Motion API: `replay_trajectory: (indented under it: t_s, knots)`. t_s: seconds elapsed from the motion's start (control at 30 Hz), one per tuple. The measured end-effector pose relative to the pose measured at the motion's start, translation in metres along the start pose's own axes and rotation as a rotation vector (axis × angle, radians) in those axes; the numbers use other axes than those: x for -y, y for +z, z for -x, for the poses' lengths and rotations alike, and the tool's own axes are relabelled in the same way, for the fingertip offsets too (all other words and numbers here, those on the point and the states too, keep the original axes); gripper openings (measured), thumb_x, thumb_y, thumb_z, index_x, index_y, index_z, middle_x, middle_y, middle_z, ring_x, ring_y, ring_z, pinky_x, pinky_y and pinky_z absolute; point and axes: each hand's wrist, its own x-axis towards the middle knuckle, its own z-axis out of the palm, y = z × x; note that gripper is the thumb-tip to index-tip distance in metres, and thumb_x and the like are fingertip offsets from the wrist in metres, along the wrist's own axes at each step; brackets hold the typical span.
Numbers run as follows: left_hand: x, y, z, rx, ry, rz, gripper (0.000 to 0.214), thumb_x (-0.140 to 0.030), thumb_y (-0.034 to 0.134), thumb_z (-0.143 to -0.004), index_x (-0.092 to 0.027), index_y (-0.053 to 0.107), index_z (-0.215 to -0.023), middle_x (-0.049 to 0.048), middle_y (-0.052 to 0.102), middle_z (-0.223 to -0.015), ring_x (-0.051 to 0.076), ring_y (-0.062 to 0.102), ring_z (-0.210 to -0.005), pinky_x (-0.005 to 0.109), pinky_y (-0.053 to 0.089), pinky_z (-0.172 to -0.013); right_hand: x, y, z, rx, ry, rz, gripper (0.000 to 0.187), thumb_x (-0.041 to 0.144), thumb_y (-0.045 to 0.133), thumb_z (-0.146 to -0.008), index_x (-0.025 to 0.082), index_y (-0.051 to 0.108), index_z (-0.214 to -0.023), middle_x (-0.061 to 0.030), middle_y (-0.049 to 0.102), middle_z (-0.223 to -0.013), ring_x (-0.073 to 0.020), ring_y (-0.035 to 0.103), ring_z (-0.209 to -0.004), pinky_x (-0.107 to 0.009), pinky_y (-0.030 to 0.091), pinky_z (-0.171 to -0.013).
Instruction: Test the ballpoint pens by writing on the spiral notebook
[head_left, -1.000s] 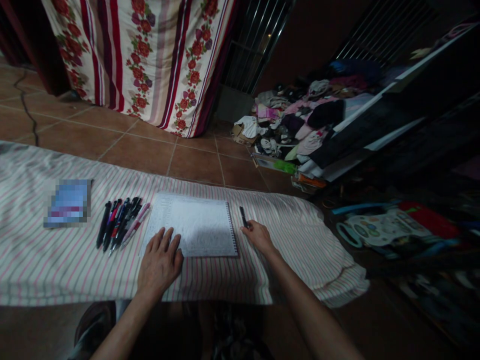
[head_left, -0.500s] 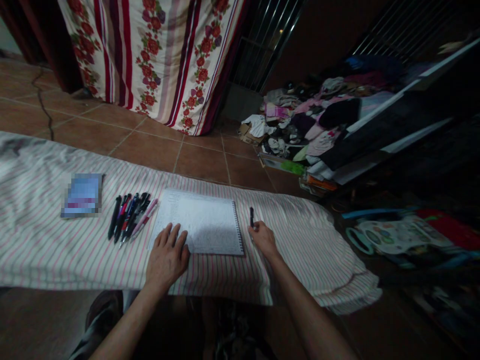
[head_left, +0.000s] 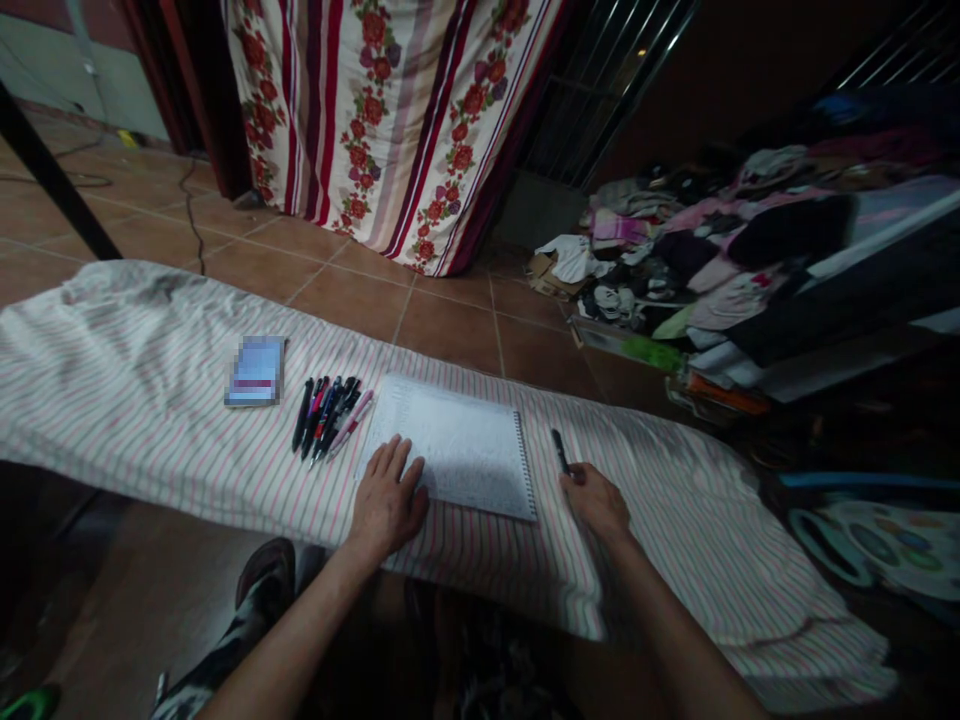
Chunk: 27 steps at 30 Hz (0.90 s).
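Note:
A spiral notebook (head_left: 465, 440) lies open on the striped cloth, its page covered in faint writing and its wire binding on the right. My left hand (head_left: 388, 500) rests flat across the notebook's lower left corner, fingers spread. To the right of the binding, my right hand (head_left: 596, 500) pinches a dark pen (head_left: 559, 450) near its lower end, the pen pointing away from me over the cloth. Left of the notebook sits a bunch of pens (head_left: 327, 415), mostly dark, with a pink one (head_left: 351, 424) at its right side.
A blurred-out blue rectangular item (head_left: 256, 371) lies on the striped cloth (head_left: 172, 400) left of the pens. Beyond the tiled floor (head_left: 360, 300) hangs a flowered curtain (head_left: 390, 120). Clothes (head_left: 705, 240) are heaped at the back right, and a leg with a shoe (head_left: 266, 570) shows below.
The view has swung left, so everything sits farther right in the picture. The pen in my right hand now leans to the left at its far end. My left hand stays on the notebook.

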Motion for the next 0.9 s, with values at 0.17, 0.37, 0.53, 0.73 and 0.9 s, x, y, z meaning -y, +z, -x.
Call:
replay_trajectory:
  t_s: [0.17, 0.37, 0.53, 0.73, 0.9]
  knots:
    - [0.003, -0.013, -0.004, -0.055, -0.060, -0.004, 0.023, -0.018, 0.046, -0.080, -0.017, 0.060, -0.099, 0.0131, 0.049, -0.127, 0.030, 0.033, -0.128, 0.050, 0.039, -0.097, -0.008, 0.006, -0.002, -0.020, -0.005, -0.015, 0.039, 0.039, 0.044, -0.080, 0.016, 0.057, -0.108, -0.0115, 0.068, -0.095, -0.0237, 0.062, -0.090, -0.031, 0.043, -0.071]
    - [0.022, -0.033, -0.005, -0.129, -0.164, -0.079, 0.023, -0.017, 0.045, -0.080, -0.014, 0.062, -0.094, 0.0145, 0.049, -0.125, 0.031, 0.034, -0.127, 0.049, 0.038, -0.099, 0.000, -0.001, 0.009, -0.007, 0.013, 0.013, 0.046, 0.047, 0.042, -0.080, 0.015, 0.055, -0.111, -0.0143, 0.064, -0.099, -0.0264, 0.061, -0.093, -0.034, 0.044, -0.072]
    - [0.046, -0.049, -0.002, -0.204, -0.288, -0.116, 0.024, -0.018, 0.046, -0.079, -0.018, 0.065, -0.093, 0.0114, 0.054, -0.118, 0.030, 0.038, -0.121, 0.049, 0.040, -0.097, 0.032, -0.007, 0.027, -0.162, -0.012, 0.056, 0.048, 0.046, 0.038, -0.082, 0.017, 0.052, -0.117, -0.0154, 0.056, -0.109, -0.0291, 0.058, -0.095, -0.038, 0.043, -0.075]
    - [0.072, -0.059, 0.008, -0.266, -0.440, -0.109, 0.026, -0.016, 0.045, -0.079, -0.019, 0.067, -0.094, 0.0109, 0.057, -0.110, 0.028, 0.047, -0.106, 0.043, 0.047, -0.083, 0.117, 0.000, 0.058, -0.163, -0.317, -0.214, 0.033, 0.033, 0.044, -0.079, 0.018, 0.059, -0.105, -0.0077, 0.061, -0.095, -0.0187, 0.058, -0.080, -0.030, 0.042, -0.077]
    - [0.100, -0.060, 0.013, -0.240, -0.655, -0.045, 0.031, -0.016, 0.041, -0.080, -0.019, 0.066, -0.097, 0.0094, 0.060, -0.095, 0.023, 0.056, -0.086, 0.034, 0.049, -0.068, 0.192, 0.019, 0.098, -0.100, -0.540, -0.491, 0.026, 0.029, 0.047, -0.077, 0.015, 0.062, -0.092, -0.0064, 0.060, -0.083, -0.0153, 0.055, -0.068, -0.027, 0.044, -0.074]
